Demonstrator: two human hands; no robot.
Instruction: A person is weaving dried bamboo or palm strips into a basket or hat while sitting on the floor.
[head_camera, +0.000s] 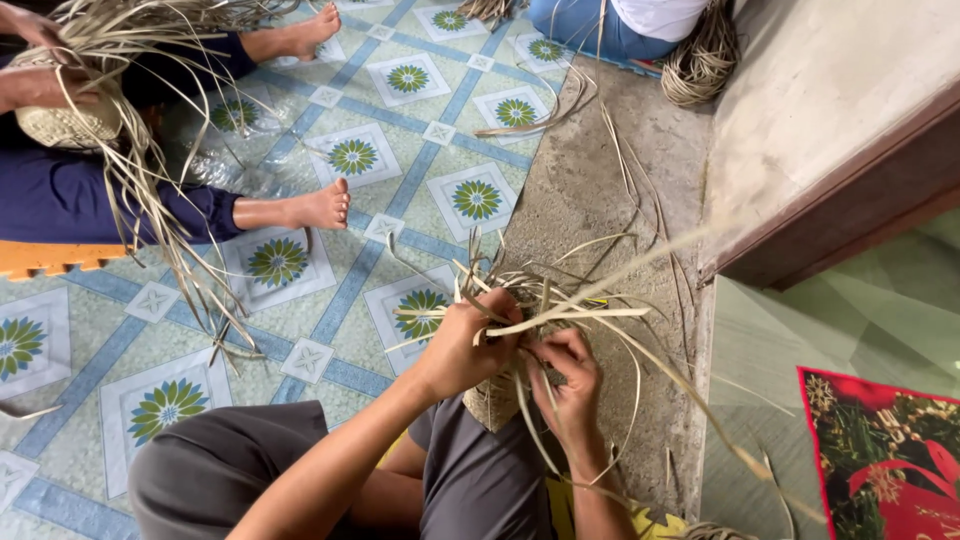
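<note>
You're weaving a half-made straw basket (497, 395) over your lap.
Your left hand (468, 345) is pinching a flat straw strip (570, 316) tight, your right hand (570, 385) is gripping loose strands beside it, and another person (60, 190) is sitting across the tiled floor (400, 130).

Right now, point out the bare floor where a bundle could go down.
Bare tile lies between your left knee and the other weaver's foot. The concrete strip beside the step holds only stray strands. Crowded: around your left hand and right hand, where strips splay out.
</note>
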